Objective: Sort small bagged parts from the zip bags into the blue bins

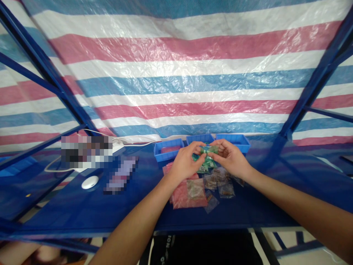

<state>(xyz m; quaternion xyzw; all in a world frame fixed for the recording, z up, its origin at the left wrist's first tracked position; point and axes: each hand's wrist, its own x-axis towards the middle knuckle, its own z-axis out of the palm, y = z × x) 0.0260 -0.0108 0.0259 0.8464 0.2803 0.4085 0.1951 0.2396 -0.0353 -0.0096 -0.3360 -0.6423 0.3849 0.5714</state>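
Note:
Between both hands, above the blue table, is a small green piece in clear wrapping (209,149), its exact kind too small to make out. My left hand (190,160) pinches its left end with thumb and fingers. On its right end my right hand (230,156) has a like grip. Just beneath lie green circuit boards (203,166). Nearer to me are several small clear bags of brass-coloured parts (226,188) and pink plastic bags (183,197). A clear bag with a pale greenish content (195,188) rests on the pink ones.
Behind the hands stand three blue bins, the left bin (169,156), the middle bin (200,139) and the right bin (244,144). Leftward lie a white oval object (90,182), white cables (132,145) and blurred-out items. Blue metal posts (310,95) and a striped sheet (187,84) enclose the table.

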